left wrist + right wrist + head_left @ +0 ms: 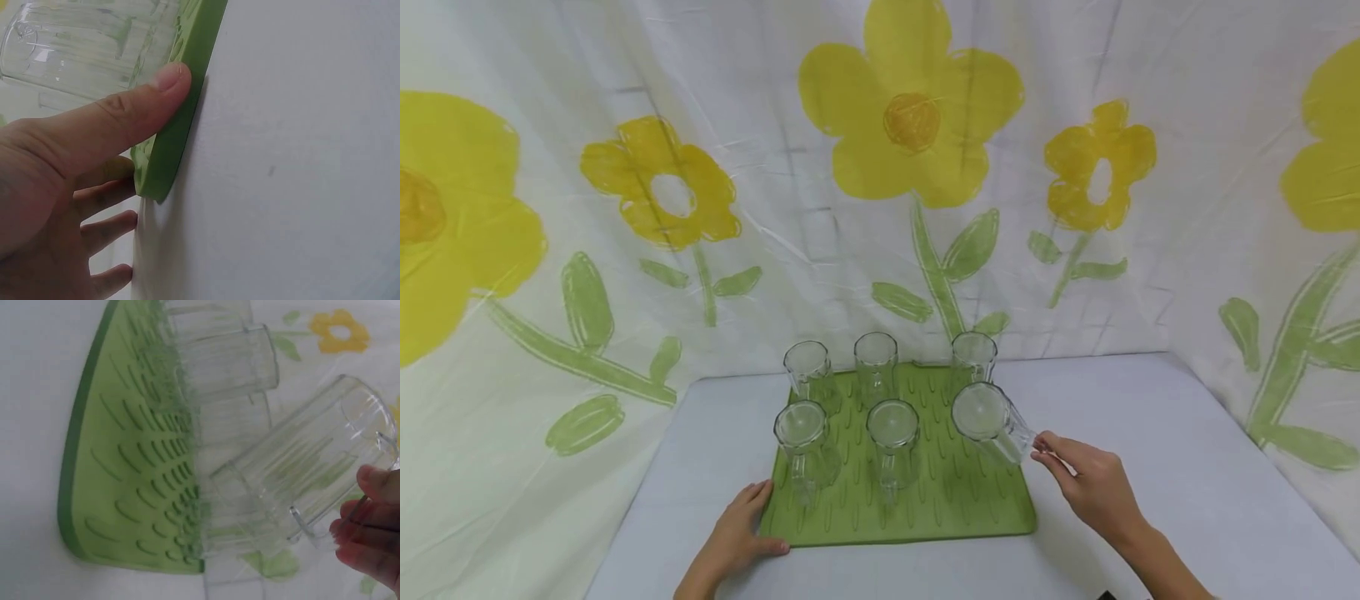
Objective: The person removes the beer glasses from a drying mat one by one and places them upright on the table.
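Note:
A green ribbed mat (925, 512) lies on the table with several clear glass mugs on it. The right hand (1093, 483) pinches the handle of one mug (985, 417), which tilts over the mat's right part; in the right wrist view the fingers (369, 481) hold this mug (312, 456) by its handle. At the mat's front left corner rests the left hand (737, 533). Its thumb (169, 78) lies on the mat's edge (181, 119) in the left wrist view, the other fingers beside the corner. Nearest to it stands the front left mug (808, 450).
Another mug (892, 446) stands in the front row, middle. Behind are three mugs, at left (808, 375), middle (876, 371) and right (973, 358). A white cloth with yellow flowers (910, 121) hangs behind the white table (1105, 400).

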`<state>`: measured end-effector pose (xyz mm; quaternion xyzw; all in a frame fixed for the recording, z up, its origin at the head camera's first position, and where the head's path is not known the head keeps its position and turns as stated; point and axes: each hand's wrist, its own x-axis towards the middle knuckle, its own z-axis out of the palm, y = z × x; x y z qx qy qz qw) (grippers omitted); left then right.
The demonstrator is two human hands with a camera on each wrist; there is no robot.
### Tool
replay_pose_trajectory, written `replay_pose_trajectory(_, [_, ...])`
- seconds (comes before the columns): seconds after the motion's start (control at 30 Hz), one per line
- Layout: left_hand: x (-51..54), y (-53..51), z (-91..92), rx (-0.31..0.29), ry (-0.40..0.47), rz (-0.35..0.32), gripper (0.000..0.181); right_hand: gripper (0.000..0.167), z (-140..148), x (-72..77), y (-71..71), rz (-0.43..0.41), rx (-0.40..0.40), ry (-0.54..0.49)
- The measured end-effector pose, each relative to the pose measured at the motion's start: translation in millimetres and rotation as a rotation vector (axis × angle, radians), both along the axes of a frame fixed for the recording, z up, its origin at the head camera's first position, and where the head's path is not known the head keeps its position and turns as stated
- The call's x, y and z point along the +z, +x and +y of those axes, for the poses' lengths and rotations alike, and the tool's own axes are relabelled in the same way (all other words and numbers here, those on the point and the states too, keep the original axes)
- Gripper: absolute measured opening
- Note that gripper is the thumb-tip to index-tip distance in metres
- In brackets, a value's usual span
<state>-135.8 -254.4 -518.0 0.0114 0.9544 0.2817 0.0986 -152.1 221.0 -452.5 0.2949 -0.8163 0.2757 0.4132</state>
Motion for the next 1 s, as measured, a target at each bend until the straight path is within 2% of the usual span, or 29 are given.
replay_pose_trajectory(0.27, [0.6, -2.7, 0.5, 0.007, 0.002, -0.018, 0.109, 0.049, 3.7, 11.2, -6.2, -0.004, 0.017, 0.018])
replay_pose_trajectory(0.57, [2.5, -1.7, 1.8, 0.011, 0.002, -0.019, 0.109, 0.053, 8.5, 33.6, -14.9, 0.028, 0.001, 0.069])
replay_pose_trajectory(0.77, [0.3, -1.8, 1.0, 0.000, -0.008, -0.011, 0.109, 0.054, 5.1, 47.4, -21.3, 0.076, -0.010, 0.094])
replay_pose_trajectory(1.0, [-2.6, -3.9, -1.0, -0.006, -0.017, -0.012, 0.109, 0.051, -2.8, 60.0, -36.6, 0.165, 0.028, 0.130])
